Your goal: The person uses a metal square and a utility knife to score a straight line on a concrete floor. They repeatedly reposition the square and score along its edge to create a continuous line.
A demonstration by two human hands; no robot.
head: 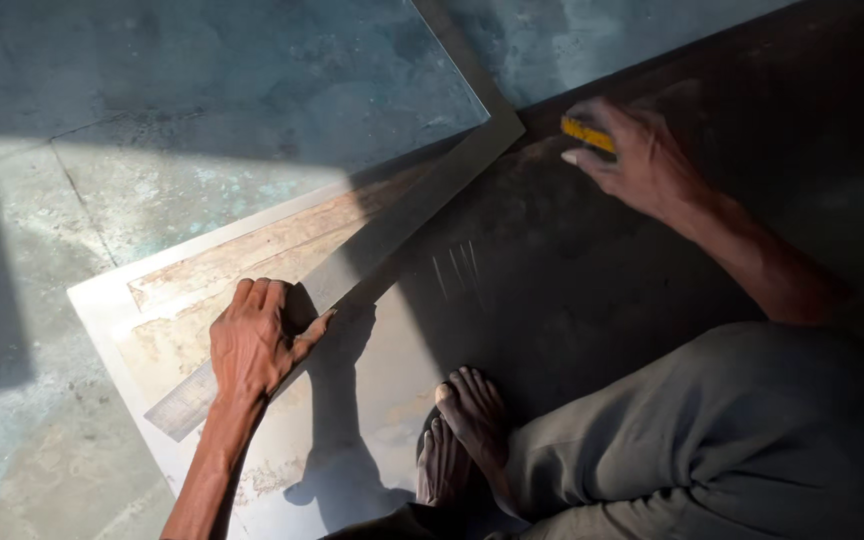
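Observation:
A large flat sheet (392,360) lies on the concrete floor, half in sunlight and half in shadow. Across it runs a long metal straightedge (382,235), from lower left to the sheet's far edge at upper right. My left hand (257,340) presses flat on the straightedge near its lower end, fingers together. My right hand (637,155) is at the far end in the shadow, closed around a small yellow tool (587,133) that touches the sheet beside the straightedge. Its tip is hidden by my fingers.
My bare feet (462,430) rest on the sheet near its front, and my knee in grey trousers (732,430) fills the lower right. Stained concrete floor (152,120) surrounds the sheet. A few short scratch marks (457,265) show on the sheet.

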